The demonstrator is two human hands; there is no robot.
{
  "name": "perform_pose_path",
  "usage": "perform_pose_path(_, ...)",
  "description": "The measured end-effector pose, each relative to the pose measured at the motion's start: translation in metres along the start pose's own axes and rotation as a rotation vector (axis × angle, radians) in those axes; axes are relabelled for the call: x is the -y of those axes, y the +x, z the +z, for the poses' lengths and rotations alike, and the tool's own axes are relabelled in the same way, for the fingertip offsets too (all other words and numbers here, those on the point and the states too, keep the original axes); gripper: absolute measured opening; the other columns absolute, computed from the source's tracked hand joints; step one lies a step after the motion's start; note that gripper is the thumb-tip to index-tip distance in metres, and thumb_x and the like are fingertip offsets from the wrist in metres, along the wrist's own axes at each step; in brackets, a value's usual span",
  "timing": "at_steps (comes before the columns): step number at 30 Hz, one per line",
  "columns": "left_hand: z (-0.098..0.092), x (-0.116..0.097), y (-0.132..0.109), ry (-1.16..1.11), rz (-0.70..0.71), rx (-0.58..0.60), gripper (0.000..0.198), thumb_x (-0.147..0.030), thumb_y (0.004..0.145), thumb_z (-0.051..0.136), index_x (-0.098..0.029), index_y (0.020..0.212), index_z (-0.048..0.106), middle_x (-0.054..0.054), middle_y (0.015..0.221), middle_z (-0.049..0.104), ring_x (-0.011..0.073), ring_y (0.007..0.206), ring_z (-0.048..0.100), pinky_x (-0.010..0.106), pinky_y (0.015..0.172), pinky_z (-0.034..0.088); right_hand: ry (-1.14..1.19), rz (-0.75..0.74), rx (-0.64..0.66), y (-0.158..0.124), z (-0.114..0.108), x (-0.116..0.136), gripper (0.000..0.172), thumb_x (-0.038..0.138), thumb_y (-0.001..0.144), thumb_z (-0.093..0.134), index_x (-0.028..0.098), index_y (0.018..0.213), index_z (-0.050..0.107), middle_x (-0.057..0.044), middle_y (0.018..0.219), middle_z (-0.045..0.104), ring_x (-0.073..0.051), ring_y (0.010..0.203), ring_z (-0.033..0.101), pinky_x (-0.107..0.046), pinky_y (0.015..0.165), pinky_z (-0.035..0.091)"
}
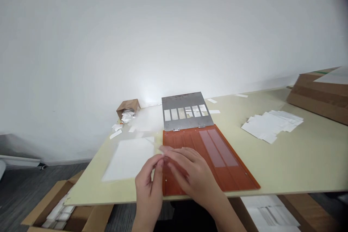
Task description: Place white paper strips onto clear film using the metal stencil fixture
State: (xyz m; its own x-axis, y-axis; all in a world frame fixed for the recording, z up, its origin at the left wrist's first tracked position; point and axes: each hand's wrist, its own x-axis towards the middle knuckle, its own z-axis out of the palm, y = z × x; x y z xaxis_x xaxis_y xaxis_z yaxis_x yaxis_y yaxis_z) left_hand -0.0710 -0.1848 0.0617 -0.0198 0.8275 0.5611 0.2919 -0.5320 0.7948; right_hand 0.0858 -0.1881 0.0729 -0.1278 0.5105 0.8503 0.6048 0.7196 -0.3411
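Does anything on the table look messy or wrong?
Yes, a bit messy. The small brown box looks tipped over, with white pieces poking out of its opening and loose white strips scattered nearby. On the right, the white pile lies fanned out unevenly. I can't see anything clearly broken.

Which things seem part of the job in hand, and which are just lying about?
Probably used by the left hand and right hand:
orange-red rectangular grooved board
two pale translucent strips on it
grey metal slotted plate hinged to it

Apparently lying about:
small open brown cardboard box
white papery pieces, fanned out
large brown cardboard box
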Motion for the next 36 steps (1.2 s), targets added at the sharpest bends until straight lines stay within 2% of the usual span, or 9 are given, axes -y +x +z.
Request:
perform_pose_path(3, 0.002, 0.005, -0.005, 0.06, 0.072, -0.03, 0.022, -0.035, 0.095, 0.061, -0.02, 0.096, 0.077, 0.007, 0.1, 0.078, 0.0186, 0.093, 0.074, 0.024, 0.085, 0.06, -0.022, -0.04, -0.061, 0.007, -0.003, 0.006, 0.018, 0.018, 0.096, 0.056, 0.021, 0.111, 0.066, -0.004, 0.101, 0.077, -0.016, 0.087, 0.07, -0.031, 0.08, 0.057)
perform_pose_path(5, 0.007, 0.01, -0.009, 0.035, 0.089, -0.14, 0.023, -0.038, 0.095, 0.061, -0.022, 0.095, 0.077, 0.006, 0.098, 0.078, 0.0189, 0.089, 0.074, 0.026, 0.085, 0.06, -0.072, -0.088, -0.123, 0.01, -0.002, 0.008, 0.012, 0.019, 0.097, 0.055, 0.02, 0.104, 0.065, -0.003, 0.091, 0.076, -0.015, 0.077, 0.069, -0.03, 0.072, 0.055)
perform_pose_path(9, 0.017, 0.011, -0.015, -0.017, 0.166, -0.195, 0.018, -0.036, 0.093, 0.064, -0.024, 0.093, 0.079, 0.005, 0.094, 0.078, 0.0179, 0.085, 0.072, 0.026, 0.083, 0.059, -0.134, -0.143, -0.214, 0.011, -0.001, 0.01, 0.015, 0.018, 0.1, 0.049, 0.019, 0.098, 0.064, -0.002, 0.083, 0.075, -0.014, 0.07, 0.067, -0.029, 0.068, 0.053)
perform_pose_path(14, 0.018, 0.007, -0.018, 0.042, 0.171, -0.157, 0.017, -0.031, 0.095, 0.061, -0.024, 0.095, 0.077, 0.004, 0.097, 0.078, 0.0169, 0.087, 0.071, 0.026, 0.086, 0.057, -0.196, -0.136, -0.199, 0.006, -0.007, 0.013, 0.018, 0.014, 0.1, 0.047, 0.019, 0.094, 0.064, -0.001, 0.082, 0.074, -0.013, 0.069, 0.065, -0.029, 0.068, 0.051)
perform_pose_path(18, 0.014, 0.002, -0.017, 0.156, 0.17, -0.131, 0.02, -0.031, 0.095, 0.06, -0.021, 0.096, 0.076, 0.005, 0.096, 0.078, 0.0184, 0.088, 0.073, 0.027, 0.085, 0.059, -0.173, -0.111, -0.171, 0.005, -0.012, 0.013, 0.016, 0.013, 0.099, 0.048, 0.018, 0.094, 0.063, -0.003, 0.086, 0.074, -0.014, 0.079, 0.067, -0.028, 0.073, 0.053)
perform_pose_path(20, 0.013, -0.002, -0.016, 0.215, 0.212, -0.052, 0.019, -0.031, 0.095, 0.06, -0.02, 0.096, 0.076, 0.006, 0.095, 0.079, 0.0186, 0.085, 0.075, 0.026, 0.079, 0.061, -0.155, -0.074, -0.141, 0.005, -0.014, 0.014, 0.015, 0.013, 0.099, 0.048, 0.018, 0.095, 0.062, -0.004, 0.088, 0.074, -0.015, 0.081, 0.067, -0.028, 0.074, 0.054)
perform_pose_path(23, 0.012, -0.009, -0.014, 0.25, 0.211, 0.003, 0.02, -0.026, 0.096, 0.058, -0.021, 0.102, 0.075, 0.005, 0.101, 0.079, 0.0177, 0.089, 0.075, 0.025, 0.082, 0.061, -0.101, 0.005, -0.086, 0.004, -0.018, 0.015, 0.015, 0.013, 0.099, 0.047, 0.018, 0.096, 0.061, -0.005, 0.089, 0.073, -0.016, 0.08, 0.067, -0.028, 0.072, 0.055)
perform_pose_path(31, 0.017, -0.016, -0.016, 0.218, 0.178, 0.027, 0.021, -0.026, 0.098, 0.057, -0.023, 0.106, 0.076, 0.003, 0.105, 0.079, 0.0175, 0.094, 0.075, 0.026, 0.087, 0.061, 0.07, 0.159, 0.013, 0.008, -0.026, 0.013, 0.018, 0.015, 0.1, 0.04, 0.021, 0.097, 0.057, -0.006, 0.091, 0.07, -0.015, 0.084, 0.065, -0.028, 0.074, 0.056)
perform_pose_path(36, 0.019, -0.021, -0.014, 0.196, 0.161, 0.009, 0.021, -0.024, 0.099, 0.055, -0.024, 0.107, 0.075, 0.002, 0.106, 0.079, 0.0158, 0.095, 0.075, 0.023, 0.085, 0.06, 0.125, 0.115, -0.008, 0.006, -0.03, 0.01, 0.011, 0.018, 0.1, 0.048, 0.02, 0.103, 0.059, -0.006, 0.097, 0.072, -0.016, 0.091, 0.067, -0.029, 0.079, 0.057)
